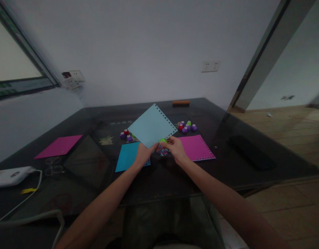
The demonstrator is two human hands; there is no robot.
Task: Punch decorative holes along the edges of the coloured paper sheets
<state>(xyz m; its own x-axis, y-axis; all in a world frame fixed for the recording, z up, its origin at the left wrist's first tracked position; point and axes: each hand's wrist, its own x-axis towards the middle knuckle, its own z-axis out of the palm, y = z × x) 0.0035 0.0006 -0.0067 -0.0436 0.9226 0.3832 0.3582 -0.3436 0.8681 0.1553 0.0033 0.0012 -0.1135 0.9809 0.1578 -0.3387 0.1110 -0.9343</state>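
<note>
Pale-blue square paper sheet [149,124], seemingly part-done: upper-right edge holed, upper-left plain; left hand [145,154] pinches it, right hand [176,148] grips a small bright-green plastic punch [163,140].

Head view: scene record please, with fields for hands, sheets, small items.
left hand: holds pale blue sheet near its lower corner
right hand: grips small green device at that sheet's lower-right edge
holes: row along sheet's upper-right edge
lying sheets: bright blue sheet, right pink sheet, left pink sheet
between hands: colourful bits
clusters: left cluster, right cluster
</note>
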